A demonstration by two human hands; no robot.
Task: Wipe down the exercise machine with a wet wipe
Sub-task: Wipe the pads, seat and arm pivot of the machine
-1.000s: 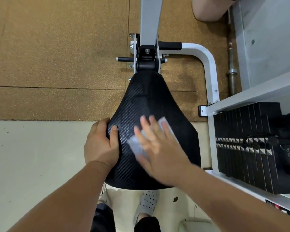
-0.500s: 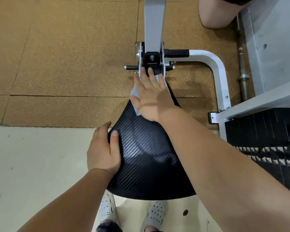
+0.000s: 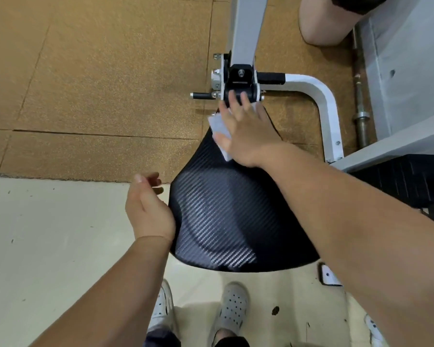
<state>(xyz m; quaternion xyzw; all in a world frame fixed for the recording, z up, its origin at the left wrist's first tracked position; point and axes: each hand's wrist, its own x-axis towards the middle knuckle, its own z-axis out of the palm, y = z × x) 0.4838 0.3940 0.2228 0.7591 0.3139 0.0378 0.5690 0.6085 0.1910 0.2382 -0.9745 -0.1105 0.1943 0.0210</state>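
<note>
Under flat right grip (image 3: 246,131), wet wipe (image 3: 217,126) on seat (image 3: 223,209) nose; left grip (image 3: 148,209) loose, empty.

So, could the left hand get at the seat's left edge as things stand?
Probably yes: the left hand is open, holding nothing, right beside that edge of the seat, with nothing between. The right hand presses the wipe at the narrow far end, well clear.

Brown speckled mat (image 3: 98,83) fills upper left, cream floor (image 3: 48,246) below it. My perforated clogs (image 3: 232,305) bottom centre. Someone's bare knee (image 3: 323,23) top right, steel bar (image 3: 360,118) lying on the mat below it.
</note>
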